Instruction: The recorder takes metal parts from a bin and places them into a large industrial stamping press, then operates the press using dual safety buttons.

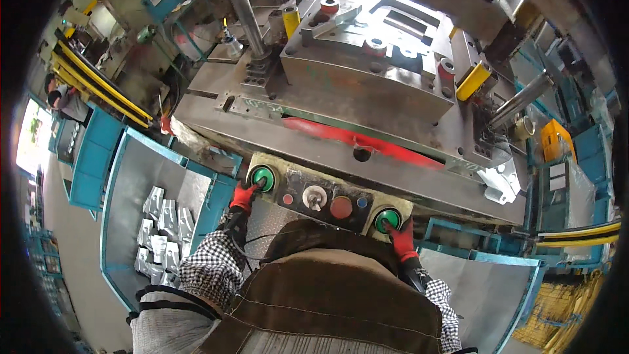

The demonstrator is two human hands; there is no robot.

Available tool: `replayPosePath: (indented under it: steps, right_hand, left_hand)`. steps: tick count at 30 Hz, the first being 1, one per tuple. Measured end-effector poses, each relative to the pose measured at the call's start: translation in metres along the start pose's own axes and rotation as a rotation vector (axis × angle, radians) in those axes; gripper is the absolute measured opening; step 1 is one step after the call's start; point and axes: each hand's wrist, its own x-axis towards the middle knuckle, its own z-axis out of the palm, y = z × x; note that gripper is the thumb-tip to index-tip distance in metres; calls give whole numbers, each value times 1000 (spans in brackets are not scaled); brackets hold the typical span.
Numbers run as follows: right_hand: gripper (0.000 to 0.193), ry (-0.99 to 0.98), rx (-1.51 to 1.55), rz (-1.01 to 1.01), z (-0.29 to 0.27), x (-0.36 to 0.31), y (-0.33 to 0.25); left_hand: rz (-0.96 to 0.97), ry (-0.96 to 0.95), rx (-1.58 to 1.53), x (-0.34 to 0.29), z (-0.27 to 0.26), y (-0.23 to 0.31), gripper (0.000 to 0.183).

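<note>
I see the control panel [333,191] running left-right, left hand [243,197] on its left green button [263,175], right hand [403,240] on its right green button [386,217]; can't tell finger curl.

I've room L-R over the press bed [419,180] front, btwn ctrl panel [295,185] & die block [360,82], but L guide post [246,19] & R guide post [524,98] flank the block & silver part [503,176] obstructs R end.

Metalwork wkshp: press die [367,85], steel guide posts [246,16], btn ctrl panel [327,190], blue bin [134,170] w/ metal pcs [158,244].
</note>
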Motion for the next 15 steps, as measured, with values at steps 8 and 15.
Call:
replayPosePath:
  steps: [8, 15]
  right_hand:
    - [108, 41, -97, -34, 2, 3, 12]
    - [106, -81, 212, 74, 0, -3, -7]
  left_hand:
    - [111, -49, 52, 10, -5, -2, 53]
    - [193, -75, 7, 3, -3, 0, 48]
